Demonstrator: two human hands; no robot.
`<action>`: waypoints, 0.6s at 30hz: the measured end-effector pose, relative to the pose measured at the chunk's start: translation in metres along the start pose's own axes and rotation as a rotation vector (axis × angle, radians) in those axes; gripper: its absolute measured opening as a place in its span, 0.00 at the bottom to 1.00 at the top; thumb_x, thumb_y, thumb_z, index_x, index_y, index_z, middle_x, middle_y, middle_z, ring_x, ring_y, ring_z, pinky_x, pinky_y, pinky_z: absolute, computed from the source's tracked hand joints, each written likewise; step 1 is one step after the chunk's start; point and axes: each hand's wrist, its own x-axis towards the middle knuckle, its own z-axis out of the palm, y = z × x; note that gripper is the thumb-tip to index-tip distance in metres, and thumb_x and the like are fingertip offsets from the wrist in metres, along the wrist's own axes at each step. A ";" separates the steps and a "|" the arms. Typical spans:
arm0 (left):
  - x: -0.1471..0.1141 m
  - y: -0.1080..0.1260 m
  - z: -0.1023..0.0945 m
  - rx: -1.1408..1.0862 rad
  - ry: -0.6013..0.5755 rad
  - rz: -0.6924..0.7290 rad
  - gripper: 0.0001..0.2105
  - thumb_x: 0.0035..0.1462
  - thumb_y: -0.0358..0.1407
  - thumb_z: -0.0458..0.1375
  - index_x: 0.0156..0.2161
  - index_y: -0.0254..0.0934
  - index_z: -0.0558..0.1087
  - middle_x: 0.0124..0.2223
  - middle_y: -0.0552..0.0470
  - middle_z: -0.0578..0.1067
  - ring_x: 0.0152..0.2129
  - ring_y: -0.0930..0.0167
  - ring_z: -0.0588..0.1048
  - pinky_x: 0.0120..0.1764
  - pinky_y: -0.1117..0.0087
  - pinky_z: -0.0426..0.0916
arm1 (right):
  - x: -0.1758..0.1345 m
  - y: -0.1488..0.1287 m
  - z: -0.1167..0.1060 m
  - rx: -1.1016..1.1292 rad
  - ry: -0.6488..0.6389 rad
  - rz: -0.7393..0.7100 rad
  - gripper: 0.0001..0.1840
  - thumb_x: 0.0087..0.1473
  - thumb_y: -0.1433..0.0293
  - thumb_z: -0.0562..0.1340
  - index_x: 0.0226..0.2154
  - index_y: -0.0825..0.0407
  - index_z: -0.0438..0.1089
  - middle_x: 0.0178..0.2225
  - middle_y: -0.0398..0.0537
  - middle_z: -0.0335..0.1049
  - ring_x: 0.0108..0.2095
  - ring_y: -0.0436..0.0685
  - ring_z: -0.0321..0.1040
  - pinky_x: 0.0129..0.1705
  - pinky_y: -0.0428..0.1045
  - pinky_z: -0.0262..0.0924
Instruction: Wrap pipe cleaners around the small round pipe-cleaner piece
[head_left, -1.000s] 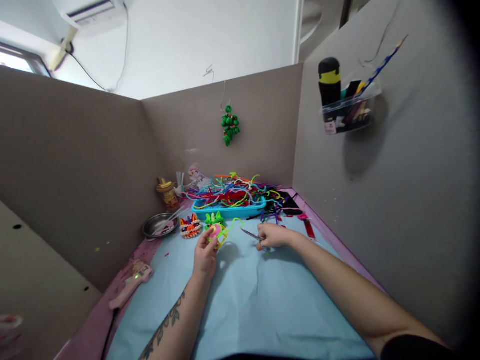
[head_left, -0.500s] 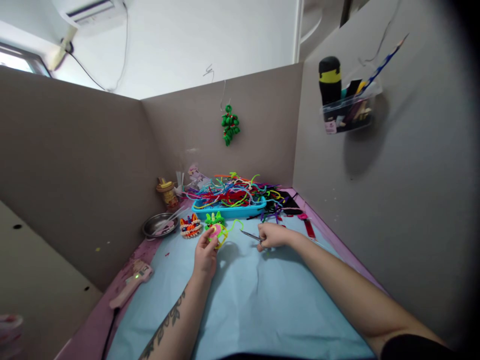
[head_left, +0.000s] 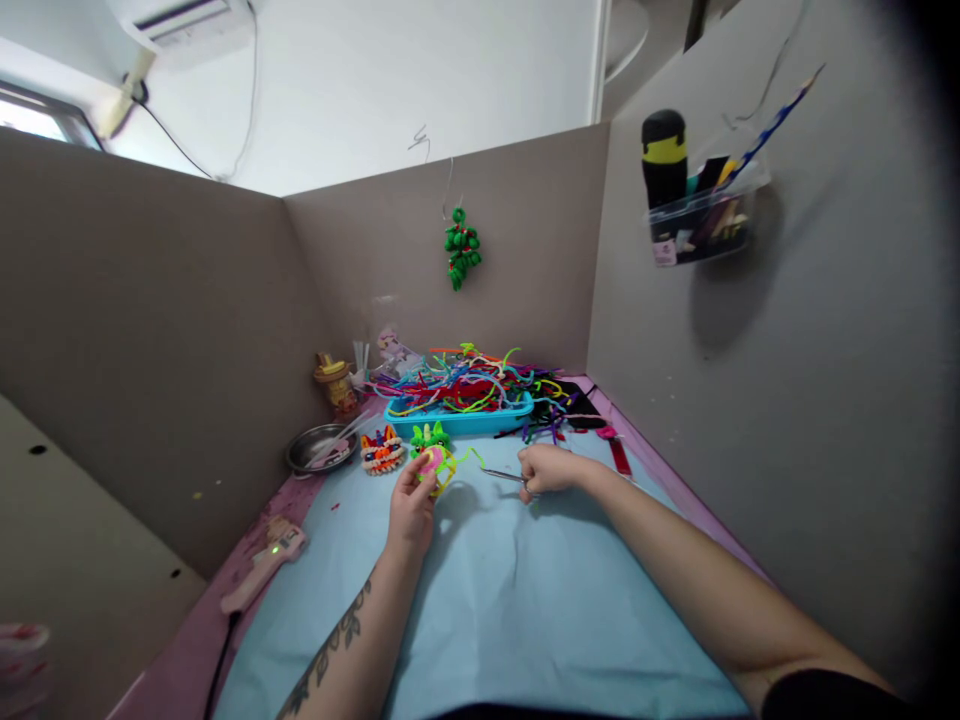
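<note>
My left hand [head_left: 412,505] is closed on a pink and yellow pipe-cleaner piece [head_left: 432,462], pinched between thumb and fingers. A yellow-green pipe-cleaner strand [head_left: 471,455] sticks out from it to the right. My right hand [head_left: 546,470] is wrapped around a pair of scissors [head_left: 504,475], whose blades point left, their tip close to the strand's end. Whether the blades touch the strand I cannot tell. Just behind my left hand sit a green pipe-cleaner animal head [head_left: 430,437] and an orange, white and blue one [head_left: 382,452].
A blue tray [head_left: 457,424] heaped with colourful pipe cleaners stands at the back. On the left are a metal bowl [head_left: 301,455] and a pink glue gun [head_left: 264,575] with a cord. Grey partitions [head_left: 525,260] surround the light-blue table cover [head_left: 570,620].
The scissors have swung to a more level angle, and the yellow-green strand sits lower, its arch flatter. My left hand stays almost still. The view has shifted slightly.
</note>
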 end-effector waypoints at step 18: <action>0.005 -0.004 -0.004 0.110 0.045 -0.017 0.24 0.36 0.36 0.66 0.43 0.37 0.71 0.31 0.53 0.73 0.21 0.78 0.68 0.26 0.76 0.59 | 0.001 -0.016 -0.002 -0.221 0.391 0.087 0.20 0.47 0.51 0.58 0.27 0.49 0.75 0.32 0.50 0.65 0.38 0.57 0.59 0.30 0.47 0.49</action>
